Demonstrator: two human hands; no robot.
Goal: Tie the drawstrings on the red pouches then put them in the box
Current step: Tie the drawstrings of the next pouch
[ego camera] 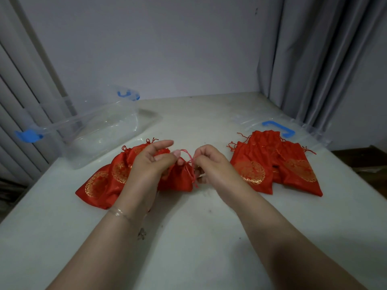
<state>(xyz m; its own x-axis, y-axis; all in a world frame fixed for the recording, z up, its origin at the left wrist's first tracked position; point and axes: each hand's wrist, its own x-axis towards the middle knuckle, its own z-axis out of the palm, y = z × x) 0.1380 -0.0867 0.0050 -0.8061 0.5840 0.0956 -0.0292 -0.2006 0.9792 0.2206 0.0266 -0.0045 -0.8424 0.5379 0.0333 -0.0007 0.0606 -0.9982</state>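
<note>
Clear box [100,130] sits far left, no pouches in it yet, with a red heap [104,181] beside it. Left hand [150,164] and right hand [211,164] each pinch the drawstring [189,158] of the middle pouch [180,178], probably mid-knot. Another pile [276,164] waits right.

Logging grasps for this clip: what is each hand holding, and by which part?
Both the left hand and right hand pinch the drawstring at the gathered neck of one red pouch.
</note>
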